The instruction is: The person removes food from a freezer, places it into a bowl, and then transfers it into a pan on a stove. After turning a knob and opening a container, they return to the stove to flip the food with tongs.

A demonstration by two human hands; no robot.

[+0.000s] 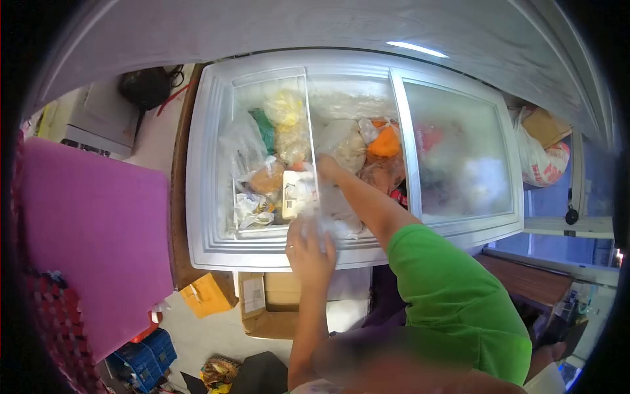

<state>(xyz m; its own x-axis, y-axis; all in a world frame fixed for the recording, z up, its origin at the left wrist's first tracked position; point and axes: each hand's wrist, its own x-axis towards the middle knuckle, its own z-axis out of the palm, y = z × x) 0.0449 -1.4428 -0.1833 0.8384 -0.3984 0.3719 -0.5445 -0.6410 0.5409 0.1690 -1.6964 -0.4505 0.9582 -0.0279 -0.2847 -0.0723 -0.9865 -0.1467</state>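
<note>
A white chest freezer (197,217) stands open on its left half, full of plastic-bagged items. My left hand (311,253) is at the freezer's near rim with its fingers apart, beside clear plastic whose contact with the fingers is unclear. My right hand (328,169) reaches down inside, by the wire divider (310,125), its fingers hidden. Left of the divider lie a white package (299,194), a yellow bag (284,108), a green bag (263,130) and a brown bagged item (268,178). On the right is an orange bag (384,142).
A frosted glass lid (459,151) covers the freezer's right side. At the left stands a pink panel (98,243). Below the freezer are an open cardboard box (270,323), a yellow envelope (209,294) and a blue crate (146,358). A white bag (545,161) hangs at the right.
</note>
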